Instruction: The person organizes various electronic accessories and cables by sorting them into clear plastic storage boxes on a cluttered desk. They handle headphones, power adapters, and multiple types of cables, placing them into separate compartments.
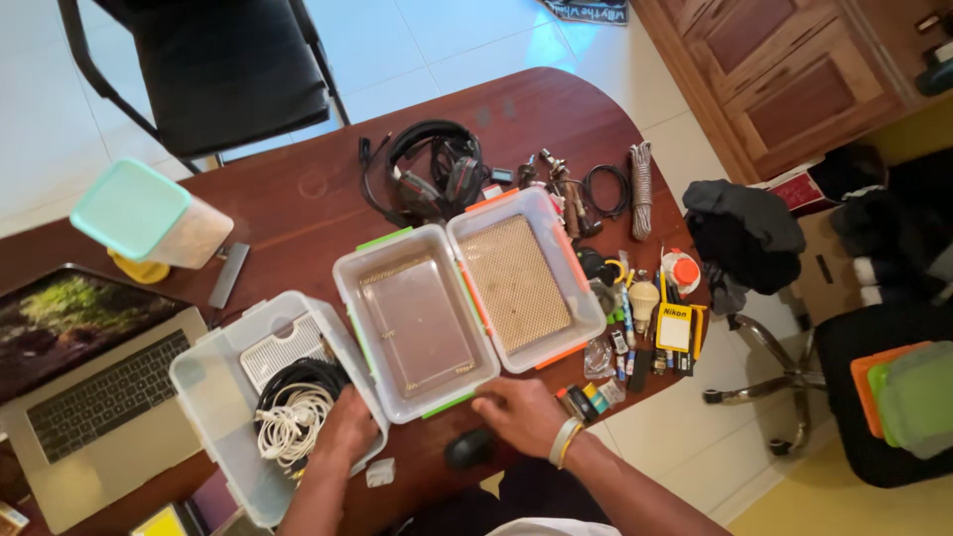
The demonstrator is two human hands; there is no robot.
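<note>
Working at a rounded wooden table [298, 199], we rested our left hand [346, 429] on coiled black and white cables [295, 407] inside a clear plastic bin [213, 397], fingers curled against them. Our right hand [519, 412] lay loose and flat, grasping nothing, beside a green-clipped clear box [417, 323] and a computer mouse [470, 449].

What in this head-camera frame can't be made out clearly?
- Left hand: its fingers dip into the cable bin; whether they grip the cables is hidden.
- Small items right of the orange-clipped bin: too small to identify.
- Laptop: cut off by the left edge.
</note>
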